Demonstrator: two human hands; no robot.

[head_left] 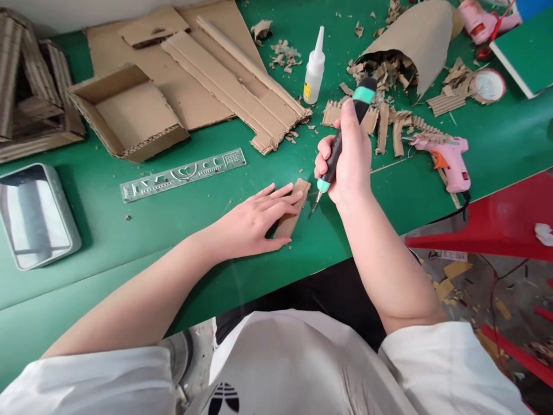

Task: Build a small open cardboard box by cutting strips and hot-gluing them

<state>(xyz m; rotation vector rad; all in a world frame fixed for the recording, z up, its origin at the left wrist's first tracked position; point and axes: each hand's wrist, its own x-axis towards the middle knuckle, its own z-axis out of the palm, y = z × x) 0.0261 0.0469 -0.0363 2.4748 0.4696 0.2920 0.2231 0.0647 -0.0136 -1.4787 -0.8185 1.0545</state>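
Note:
My left hand (263, 219) lies flat with fingers spread on a small strip of cardboard (295, 219), pressing it to the green table. Part of the strip is hidden under the fingers. In my right hand (352, 153) is a craft knife (334, 155) with a thick black and teal handle, gripped in closed fingers. Its thin metal tip points down, just right of the strip; whether it touches the table I cannot tell. Left of my hands lies a clear stencil ruler (184, 174).
A cardboard tray (129, 115) and cardboard sheets (224, 86) lie at the back left, near a white glue bottle (314, 72). Cardboard scraps surround a cardboard cone (415, 40). A pink glue gun (453, 158) lies right. A framed glass object (38, 216) sits far left.

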